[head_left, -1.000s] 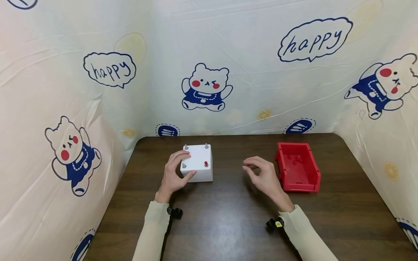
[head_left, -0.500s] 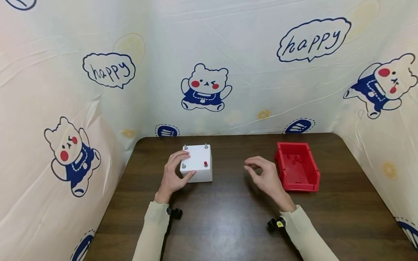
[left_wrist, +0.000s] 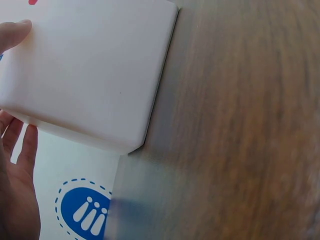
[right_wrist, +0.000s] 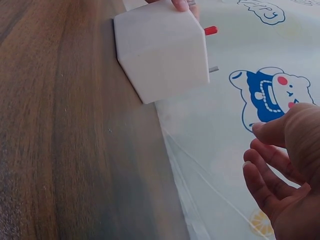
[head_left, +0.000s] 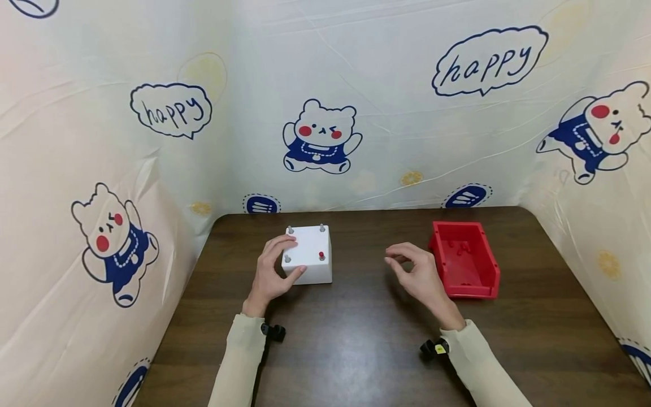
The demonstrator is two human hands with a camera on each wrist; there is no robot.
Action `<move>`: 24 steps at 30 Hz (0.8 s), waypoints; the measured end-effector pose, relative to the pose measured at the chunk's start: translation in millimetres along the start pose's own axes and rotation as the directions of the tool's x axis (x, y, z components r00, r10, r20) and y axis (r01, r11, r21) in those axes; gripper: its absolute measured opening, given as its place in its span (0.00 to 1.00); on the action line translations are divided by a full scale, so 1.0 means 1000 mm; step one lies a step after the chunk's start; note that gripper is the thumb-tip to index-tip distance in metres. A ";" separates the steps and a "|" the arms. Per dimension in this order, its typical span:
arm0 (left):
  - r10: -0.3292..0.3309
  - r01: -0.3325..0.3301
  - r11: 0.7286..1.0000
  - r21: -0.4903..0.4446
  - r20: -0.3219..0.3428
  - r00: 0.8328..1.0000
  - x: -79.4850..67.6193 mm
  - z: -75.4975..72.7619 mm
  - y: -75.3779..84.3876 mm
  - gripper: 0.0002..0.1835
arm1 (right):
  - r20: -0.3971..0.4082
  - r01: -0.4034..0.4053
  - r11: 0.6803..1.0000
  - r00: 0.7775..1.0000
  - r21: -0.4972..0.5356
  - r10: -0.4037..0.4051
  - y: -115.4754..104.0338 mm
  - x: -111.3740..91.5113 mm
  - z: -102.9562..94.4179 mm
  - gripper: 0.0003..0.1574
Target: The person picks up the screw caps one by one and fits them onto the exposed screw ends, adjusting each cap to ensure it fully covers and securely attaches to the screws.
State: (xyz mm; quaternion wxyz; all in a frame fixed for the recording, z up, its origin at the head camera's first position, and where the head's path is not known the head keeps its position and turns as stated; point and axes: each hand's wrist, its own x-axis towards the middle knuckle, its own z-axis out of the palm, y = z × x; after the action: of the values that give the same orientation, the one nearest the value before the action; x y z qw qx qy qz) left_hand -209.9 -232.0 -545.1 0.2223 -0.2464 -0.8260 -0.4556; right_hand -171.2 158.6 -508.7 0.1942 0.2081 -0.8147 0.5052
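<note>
A white box (head_left: 311, 243) stands on the table with short grey posts (head_left: 322, 228) at its top corners; the near right post carries a red cap (head_left: 321, 255). My left hand (head_left: 265, 278) holds the box by its left side, thumb (left_wrist: 15, 35) on the front face and fingers around the far left part. To the right, my right hand (head_left: 423, 278) hovers over the table beside the red bin, apart from the box. Its fingers (right_wrist: 270, 185) are loosely bent towards the thumb, with nothing seen between them.
A red open bin (head_left: 470, 290) stands at the right, with several small red pieces (head_left: 460, 247) near its far end. Brown wooden tabletop (head_left: 346, 339) lies in front of both hands. A printed cloth (head_left: 386, 130) hangs around the back and sides.
My right hand has drifted slightly to the right, closer to the red bin. The left hand and the white box have stayed in place.
</note>
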 end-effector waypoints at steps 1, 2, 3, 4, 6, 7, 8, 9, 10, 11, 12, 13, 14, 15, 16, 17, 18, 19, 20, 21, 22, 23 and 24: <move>-0.002 0.002 1.000 0.001 0.000 1.000 0.000 0.000 0.000 0.28 | -0.001 -0.002 1.000 1.000 -0.001 0.002 0.000 0.000 -0.001 0.17; -0.009 0.009 1.000 0.001 0.002 1.000 0.000 0.001 0.000 0.28 | -0.002 -0.004 1.000 1.000 -0.002 0.004 0.001 0.000 -0.001 0.17; -0.012 0.012 1.000 0.003 0.002 1.000 0.000 0.001 0.001 0.28 | -0.001 -0.006 1.000 1.000 -0.004 0.006 0.001 0.000 -0.001 0.17; -0.013 0.013 1.000 0.004 0.002 1.000 0.000 0.001 0.001 0.29 | -0.001 -0.007 1.000 1.000 -0.008 0.007 0.001 -0.001 -0.002 0.17; -0.016 0.016 1.000 0.001 0.003 1.000 0.001 0.001 0.001 0.29 | 0.002 -0.013 1.000 1.000 -0.016 0.013 0.002 -0.001 -0.002 0.16; -0.015 0.015 1.000 0.002 0.001 1.000 0.001 0.002 0.001 0.29 | -0.001 -0.013 1.000 1.000 -0.020 0.013 0.002 -0.001 -0.002 0.16; -0.019 0.019 1.000 -0.006 0.000 1.000 0.001 0.002 0.001 0.29 | -0.002 -0.015 1.000 1.000 -0.025 0.015 0.002 -0.001 -0.002 0.17; -0.016 0.016 1.000 -0.013 -0.003 1.000 0.001 0.002 0.001 0.29 | -0.001 -0.018 0.999 1.000 -0.028 0.018 0.002 -0.001 -0.002 0.17; -0.014 0.014 1.000 -0.019 -0.006 1.000 0.001 0.002 0.001 0.30 | -0.002 -0.019 0.999 1.000 -0.029 0.019 0.002 -0.002 -0.002 0.17; -0.009 0.009 1.000 -0.023 -0.010 1.000 0.001 0.003 0.001 0.30 | -0.003 -0.024 0.999 1.000 -0.029 0.024 0.002 -0.002 -0.002 0.17; -0.006 0.005 1.000 -0.025 -0.014 1.000 0.001 0.003 0.001 0.30 | -0.006 -0.026 0.999 1.000 -0.030 0.026 0.002 -0.001 -0.002 0.17; -0.003 0.003 1.000 -0.023 -0.016 1.000 0.001 0.003 0.001 0.31 | -0.008 -0.028 0.999 1.000 -0.032 0.028 0.002 -0.001 -0.003 0.17; -0.003 0.003 1.000 -0.024 -0.016 1.000 0.001 0.003 0.001 0.31 | -0.008 -0.031 0.999 1.000 -0.034 0.030 0.003 -0.001 -0.003 0.17; 0.003 -0.003 1.000 -0.017 -0.016 1.000 0.001 0.002 0.001 0.31 | -0.009 -0.032 0.999 0.999 -0.034 0.032 0.003 -0.001 -0.004 0.17; 0.004 -0.004 1.000 -0.011 -0.015 1.000 0.001 0.002 0.001 0.30 | -0.012 -0.032 0.999 0.999 -0.036 0.032 0.003 -0.001 -0.004 0.18; 0.003 -0.003 1.000 -0.005 -0.013 1.000 0.001 0.002 0.001 0.30 | -0.014 -0.033 0.999 0.999 -0.036 0.032 0.002 -0.001 -0.004 0.18; 0.003 -0.003 1.000 -0.002 -0.011 1.000 0.001 0.002 0.001 0.30 | -0.017 -0.029 0.999 0.999 -0.035 0.028 0.002 -0.001 -0.005 0.18; 0.006 -0.006 1.000 0.003 -0.011 1.000 0.001 0.001 0.001 0.29 | -0.019 -0.027 0.999 0.999 -0.035 0.026 0.002 -0.001 -0.005 0.18; 0.008 -0.008 1.000 0.006 -0.010 1.000 0.001 0.001 0.001 0.29 | -0.020 -0.025 0.999 0.999 -0.034 0.025 0.002 -0.001 -0.005 0.18; 0.010 -0.010 1.000 0.009 -0.010 1.000 0.001 0.001 0.001 0.29 | -0.020 -0.025 0.999 0.999 -0.032 0.025 0.002 -0.001 -0.006 0.18; 0.012 -0.012 1.000 0.010 -0.009 1.000 0.001 0.001 0.001 0.28 | -0.021 -0.025 0.999 0.999 -0.032 0.025 0.002 -0.001 -0.006 0.18; 0.011 -0.011 1.000 0.012 -0.008 1.000 0.001 0.001 0.000 0.28 | -0.021 -0.027 0.999 0.999 -0.032 0.026 0.002 -0.001 -0.006 0.18; 0.012 -0.012 1.000 0.013 -0.007 1.000 0.001 0.001 0.000 0.28 | -0.022 -0.028 0.999 0.999 -0.032 0.027 0.002 -0.001 -0.007 0.18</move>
State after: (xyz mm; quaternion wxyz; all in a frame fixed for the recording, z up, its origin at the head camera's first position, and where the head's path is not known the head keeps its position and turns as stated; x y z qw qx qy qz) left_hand -211.0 -230.8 -544.9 0.2298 -0.2484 -0.8266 -0.4497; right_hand -171.0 165.6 -508.0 0.1995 0.1882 -0.8235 0.4967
